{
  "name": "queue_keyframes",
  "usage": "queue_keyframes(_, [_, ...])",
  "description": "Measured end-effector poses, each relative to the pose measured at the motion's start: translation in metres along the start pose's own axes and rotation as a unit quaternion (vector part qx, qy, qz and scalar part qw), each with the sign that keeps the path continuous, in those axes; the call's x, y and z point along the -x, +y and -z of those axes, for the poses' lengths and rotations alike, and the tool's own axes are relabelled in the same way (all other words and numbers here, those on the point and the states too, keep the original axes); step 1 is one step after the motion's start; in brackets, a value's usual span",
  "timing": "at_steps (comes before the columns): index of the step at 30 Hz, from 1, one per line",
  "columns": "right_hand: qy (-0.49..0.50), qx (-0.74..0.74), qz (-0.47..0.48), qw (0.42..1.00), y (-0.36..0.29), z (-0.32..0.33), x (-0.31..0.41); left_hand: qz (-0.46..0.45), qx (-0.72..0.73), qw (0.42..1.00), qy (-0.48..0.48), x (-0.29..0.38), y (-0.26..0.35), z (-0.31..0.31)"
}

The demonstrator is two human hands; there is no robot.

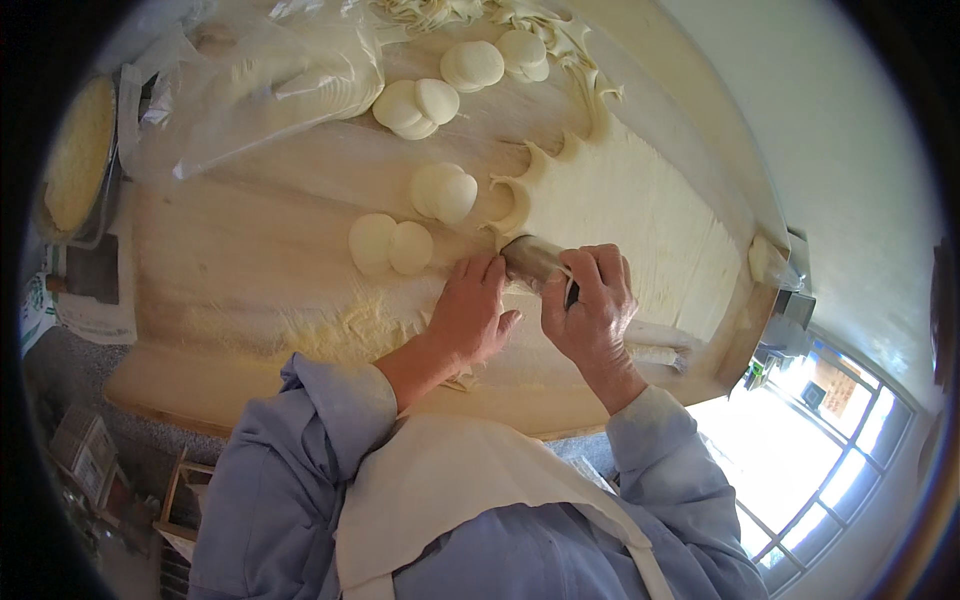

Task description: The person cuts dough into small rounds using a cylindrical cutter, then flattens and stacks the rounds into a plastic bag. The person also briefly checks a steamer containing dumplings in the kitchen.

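My right hand grips a metal cylindrical dough cutter, which is tilted at the lower left edge of a rolled dough sheet. Beside the cutter's rim rests my left hand, fingertips touching or very close to it, thumb apart. What lies under those fingertips is hidden. Scalloped cut-outs run along the sheet's left edge. Overlapping dough rounds lie to the left in small groups: a near pair, a cluster just above, and more rounds farther off.
The floured wooden board has a raised edge on the right. Dough scraps lie at the far side, under which a clear plastic bag covers the far left. A bowl stands left. Yellowish flour and a pale rod lie nearer me.
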State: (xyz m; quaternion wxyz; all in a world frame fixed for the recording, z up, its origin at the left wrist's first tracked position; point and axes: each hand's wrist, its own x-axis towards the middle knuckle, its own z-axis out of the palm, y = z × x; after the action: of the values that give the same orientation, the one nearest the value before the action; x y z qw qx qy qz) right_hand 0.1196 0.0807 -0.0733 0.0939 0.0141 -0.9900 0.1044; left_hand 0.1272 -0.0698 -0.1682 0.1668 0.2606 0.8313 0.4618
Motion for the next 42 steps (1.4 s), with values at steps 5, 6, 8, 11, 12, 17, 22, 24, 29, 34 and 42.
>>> queue_keyframes(5, [0.021, -0.007, 0.004, 1.0, 0.002, -0.002, 0.004, 0.026, 0.066, 0.991, -0.109, 0.016, 0.006, -0.029])
queue_keyframes(6, [0.02, -0.006, -0.004, 1.0, 0.002, -0.003, 0.004, 0.05, 0.078, 0.98, -0.175, 0.018, 0.012, -0.033])
queue_keyframes(8, [0.021, -0.007, -0.017, 1.0, 0.002, -0.003, 0.005, 0.02, 0.1, 0.976, -0.191, 0.023, 0.026, -0.04])
queue_keyframes(11, [0.013, -0.011, -0.038, 0.999, -0.002, -0.001, 0.008, 0.004, 0.063, 0.955, -0.289, 0.029, 0.038, -0.038])
queue_keyframes(12, [0.007, -0.014, -0.047, 0.999, -0.005, 0.0, 0.008, -0.022, 0.03, 0.955, -0.293, 0.031, 0.039, -0.035])
queue_keyframes(17, [-0.018, -0.087, -0.032, 0.996, -0.041, 0.002, 0.014, -0.148, -0.118, 0.947, -0.26, 0.047, 0.034, -0.039])
queue_keyframes(22, [-0.028, -0.108, 0.004, 0.994, -0.066, 0.018, 0.021, -0.228, -0.292, 0.913, -0.173, 0.054, 0.035, -0.052])
queue_keyframes(24, [-0.018, -0.107, 0.006, 0.994, -0.062, 0.03, 0.023, -0.225, -0.263, 0.915, -0.206, 0.053, 0.037, -0.047])
queue_keyframes(29, [0.016, -0.108, -0.002, 0.994, -0.031, 0.054, 0.006, -0.128, -0.126, 0.956, -0.234, 0.038, 0.044, -0.017])
queue_keyframes(34, [0.028, -0.053, 0.002, 0.998, 0.008, 0.061, -0.021, -0.084, -0.074, 0.971, -0.211, 0.029, 0.049, -0.005])
queue_keyframes(42, [0.003, -0.044, -0.01, 0.999, 0.027, 0.039, -0.035, -0.067, -0.069, 0.976, -0.196, 0.02, 0.046, -0.002])
